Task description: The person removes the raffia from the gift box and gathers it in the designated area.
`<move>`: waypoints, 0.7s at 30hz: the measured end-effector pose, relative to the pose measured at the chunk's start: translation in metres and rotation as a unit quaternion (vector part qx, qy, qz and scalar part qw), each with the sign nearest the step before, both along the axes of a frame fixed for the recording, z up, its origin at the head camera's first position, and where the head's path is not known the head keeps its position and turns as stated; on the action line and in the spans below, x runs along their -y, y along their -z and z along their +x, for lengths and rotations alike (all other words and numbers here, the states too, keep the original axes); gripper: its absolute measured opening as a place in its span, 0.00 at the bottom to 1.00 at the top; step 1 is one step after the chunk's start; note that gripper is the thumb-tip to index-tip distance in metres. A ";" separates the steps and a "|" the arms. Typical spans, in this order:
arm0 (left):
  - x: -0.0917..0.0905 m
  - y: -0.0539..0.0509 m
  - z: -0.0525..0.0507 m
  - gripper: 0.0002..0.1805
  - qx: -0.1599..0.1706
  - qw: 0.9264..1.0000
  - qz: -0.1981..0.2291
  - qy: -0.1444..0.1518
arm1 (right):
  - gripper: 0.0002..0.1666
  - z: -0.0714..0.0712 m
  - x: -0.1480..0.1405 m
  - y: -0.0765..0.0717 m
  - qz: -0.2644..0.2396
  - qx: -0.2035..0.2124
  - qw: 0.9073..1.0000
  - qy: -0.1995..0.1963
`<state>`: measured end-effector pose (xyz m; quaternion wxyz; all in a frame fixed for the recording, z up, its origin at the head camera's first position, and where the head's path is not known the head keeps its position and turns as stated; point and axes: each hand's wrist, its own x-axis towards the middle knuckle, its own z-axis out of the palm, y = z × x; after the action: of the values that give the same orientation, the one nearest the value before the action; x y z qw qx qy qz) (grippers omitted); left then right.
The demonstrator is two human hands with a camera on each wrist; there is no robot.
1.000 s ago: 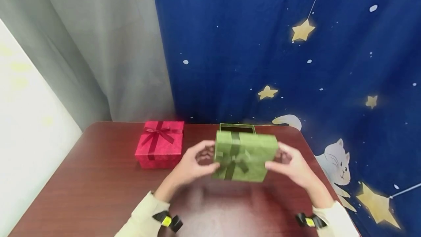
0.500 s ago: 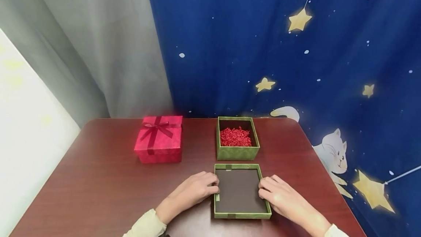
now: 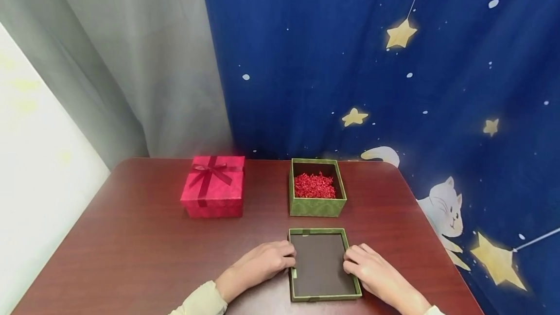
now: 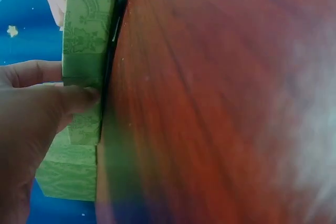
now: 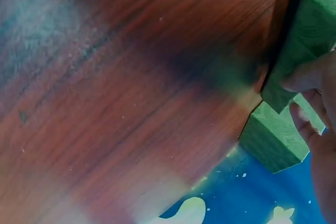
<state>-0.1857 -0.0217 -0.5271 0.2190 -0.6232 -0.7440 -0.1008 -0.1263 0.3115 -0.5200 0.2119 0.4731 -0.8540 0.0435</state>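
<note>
The green lid (image 3: 319,264) lies upside down at the table's near side, its dark inside facing up. My left hand (image 3: 262,264) grips its left wall; in the left wrist view the thumb of the left hand (image 4: 37,100) presses on the green side of the lid (image 4: 86,40). At the lid's right wall, my right hand (image 3: 378,271) pinches the edge, and the right wrist view has the right hand (image 5: 320,95) with fingers on the lid (image 5: 310,35). Behind the lid stands the uncovered green box (image 3: 317,207), holding red shredded paper (image 3: 314,186).
A closed red gift box (image 3: 213,186) with a dark red bow stands at the back left of the brown table (image 3: 131,237). Behind the table hang a grey curtain (image 3: 175,62) and a blue one (image 3: 306,62) with stars.
Both hands have turned the lid from bow side outward to inside up and lowered it to the table. Since half a second ago it sits slightly nearer the front edge. The open box came into full view.
</note>
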 end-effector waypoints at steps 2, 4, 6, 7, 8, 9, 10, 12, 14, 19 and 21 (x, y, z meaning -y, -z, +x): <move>0.002 -0.006 -0.001 0.15 0.009 1.000 0.008 0.007 | 0.17 0.001 0.000 -0.004 -0.007 0.001 1.000 -0.002; 0.004 -0.015 -0.006 0.20 0.028 0.999 0.028 0.001 | 0.20 -0.001 0.001 -0.014 -0.024 0.000 1.000 0.000; 0.006 -0.027 -0.013 0.23 0.063 0.996 0.053 -0.028 | 0.23 -0.007 0.004 -0.028 -0.049 0.000 0.999 0.006; 0.006 -0.032 -0.018 0.23 0.084 0.993 0.072 -0.051 | 0.24 -0.011 0.007 -0.036 -0.064 0.000 0.998 0.011; 0.004 -0.038 -0.024 0.22 0.109 0.987 0.088 -0.079 | 0.19 -0.017 0.010 -0.043 -0.079 0.005 0.997 0.018; 0.001 -0.043 -0.032 0.22 0.134 0.979 0.106 -0.113 | 0.15 -0.028 0.015 -0.051 -0.093 0.011 0.995 0.026; -0.003 -0.048 -0.041 0.21 0.161 0.968 0.125 -0.146 | 0.10 -0.040 0.021 -0.057 -0.107 0.019 0.993 0.041; -0.013 -0.053 -0.061 0.20 0.211 0.944 0.155 -0.202 | 0.06 -0.067 0.035 -0.067 -0.128 0.050 0.987 0.079; -0.024 -0.053 -0.078 0.20 0.258 0.919 0.174 -0.242 | 0.09 -0.094 0.050 -0.072 -0.141 0.102 0.976 0.131; -0.040 -0.039 -0.103 0.22 0.344 0.880 0.178 -0.276 | 0.25 -0.145 0.078 -0.068 -0.119 0.288 0.909 0.275; -0.044 -0.034 -0.108 0.26 0.376 0.867 0.179 -0.274 | 0.32 -0.160 0.082 -0.066 -0.099 0.346 0.877 0.318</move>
<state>-0.2933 0.0219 -0.4930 0.0493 -0.2595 -0.8802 -0.3944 -0.2859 0.2292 -0.4537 -0.0492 0.1071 -0.9686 0.2188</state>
